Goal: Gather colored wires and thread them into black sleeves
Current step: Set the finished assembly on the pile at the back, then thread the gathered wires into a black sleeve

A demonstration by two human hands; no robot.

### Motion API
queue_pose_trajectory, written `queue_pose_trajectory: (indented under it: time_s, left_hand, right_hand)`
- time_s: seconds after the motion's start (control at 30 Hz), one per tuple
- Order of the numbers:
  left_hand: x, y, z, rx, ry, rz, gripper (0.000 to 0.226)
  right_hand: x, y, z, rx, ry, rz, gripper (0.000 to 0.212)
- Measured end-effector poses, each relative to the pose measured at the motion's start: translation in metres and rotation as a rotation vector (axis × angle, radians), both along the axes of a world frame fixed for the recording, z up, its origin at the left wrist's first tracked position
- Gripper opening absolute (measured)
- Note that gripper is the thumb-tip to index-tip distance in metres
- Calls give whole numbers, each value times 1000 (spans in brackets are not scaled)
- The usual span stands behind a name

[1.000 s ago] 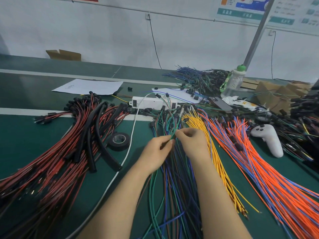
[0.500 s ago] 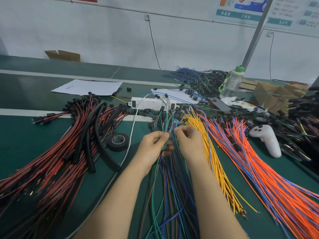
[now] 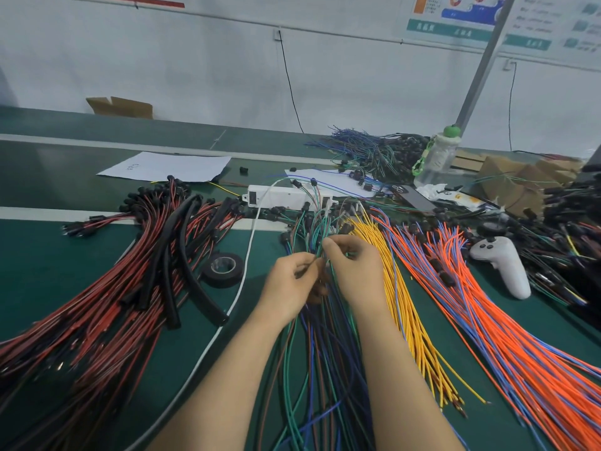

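View from above a green work table (image 3: 45, 265), looking down at a person's two bare forearms that reach up from the bottom of the frame.

In the centre, the left hand (image 3: 291, 283) and the right hand (image 3: 356, 271) meet over a loose bundle of green, blue and brown wires (image 3: 312, 359). This bundle runs from the bottom centre up to small black connectors just above the hands. Both hands have their fingers curled, and each pinches thin strands from the bundle between thumb and fingertips. The picture is blurred here, so the exact strand each hand holds cannot be told; it looks like a green one.

The black sleeves (image 3: 182, 255), several ribbed tubes, lie left of centre on top of a broad fan of red and black wires (image 3: 91, 314), well apart from the hands. A roll of black tape (image 3: 223, 269) sits between the sleeves and the left hand, beside a white cable (image 3: 241, 281) that leads up to a white power strip (image 3: 286, 196).

Just right of the right hand lies a sheaf of yellow wires (image 3: 401, 294), then a wide spread of orange and blue wires (image 3: 507, 327) reaching the lower right corner. A white handheld controller (image 3: 502, 263) rests at the right. A clear bottle with a green cap (image 3: 439, 156) stands in the upper right, and a sheet of paper (image 3: 166, 166) lies in the upper left.
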State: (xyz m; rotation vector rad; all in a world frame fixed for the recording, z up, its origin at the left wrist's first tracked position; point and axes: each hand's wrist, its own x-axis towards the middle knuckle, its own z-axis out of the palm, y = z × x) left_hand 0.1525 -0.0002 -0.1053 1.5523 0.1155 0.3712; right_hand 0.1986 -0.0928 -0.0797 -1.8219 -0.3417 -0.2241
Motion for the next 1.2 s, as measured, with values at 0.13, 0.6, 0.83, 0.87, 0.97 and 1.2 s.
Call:
queue_pose_trajectory:
  time_s: [0.13, 0.6, 0.83, 0.87, 0.97, 1.2]
  left_hand:
    - [3, 1, -5, 36, 13, 35, 28]
    - [3, 1, -12, 310, 28, 89, 31]
    - [3, -1, -6, 467, 48, 96, 29]
    - [2, 0, -2, 451, 58, 94, 32]
    - [-6, 4, 23, 148, 84, 103, 28]
    - [-60, 68, 123, -845, -219, -175, 32]
  right_hand:
    - [-2, 1, 2, -41, -11, 13, 12]
    - [-1, 1, -4, -273, -61, -119, 20]
    - [-1, -1, -7, -268, -212, -219, 21]
    - [-2, 0, -4, -229, -214, -195, 22]
    - [-4, 11, 5, 29, -110, -96, 15]
    - [-10, 87, 16, -286, 3, 159, 32]
